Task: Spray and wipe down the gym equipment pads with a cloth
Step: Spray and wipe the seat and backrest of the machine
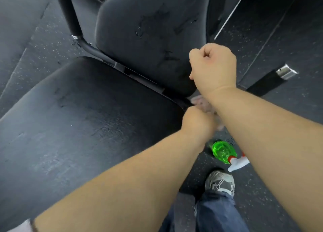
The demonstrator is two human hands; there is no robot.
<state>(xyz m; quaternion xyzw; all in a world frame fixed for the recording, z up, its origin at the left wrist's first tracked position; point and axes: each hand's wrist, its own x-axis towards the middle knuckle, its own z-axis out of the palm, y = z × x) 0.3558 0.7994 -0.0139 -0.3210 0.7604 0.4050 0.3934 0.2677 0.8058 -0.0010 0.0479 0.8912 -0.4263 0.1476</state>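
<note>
Two black bench pads fill the view: a wide seat pad and a back pad with wet streaks and droplets on it. My left hand is curled at the seat pad's right corner and grips a pale cloth, most of it hidden under my right forearm. My right hand is a closed fist over the back pad's lower right corner, with nothing visible in it. A green spray bottle with a white and red trigger head lies on the floor beside the bench.
A black metal frame tube runs down the back pad's left side and under the gap between the pads. A chrome-capped bar sticks out at the right. My shoe and jeans leg stand on the speckled rubber floor.
</note>
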